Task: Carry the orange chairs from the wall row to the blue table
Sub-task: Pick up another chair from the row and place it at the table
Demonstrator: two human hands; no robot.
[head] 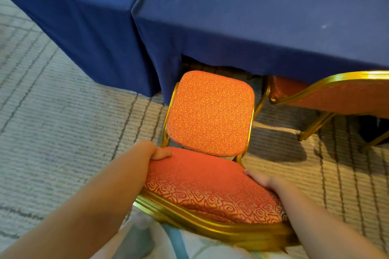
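Head view: both hands (pixel 162 153) (pixel 263 181) grip orange chair (pixel 210 111).

Orange chair (pixel 210 115), gripped at backrest top: woven cloth upholstery, matt, raised swirl pattern, slight sheen on padded edge between left hand (pixel 159 152) and right hand (pixel 264 182). Frame just below grip: gold-painted metal, glossy, ribbed moulding. Blue table (pixel 252 17) beyond grip: draped in blue cloth, matt, smooth, faint lint specks. Second chair (pixel 336 94) right of grip: same gold glossy metal tube, reddish cloth. Carpet (pixel 52 111) under all: grey, rough ribbed pile, matt.
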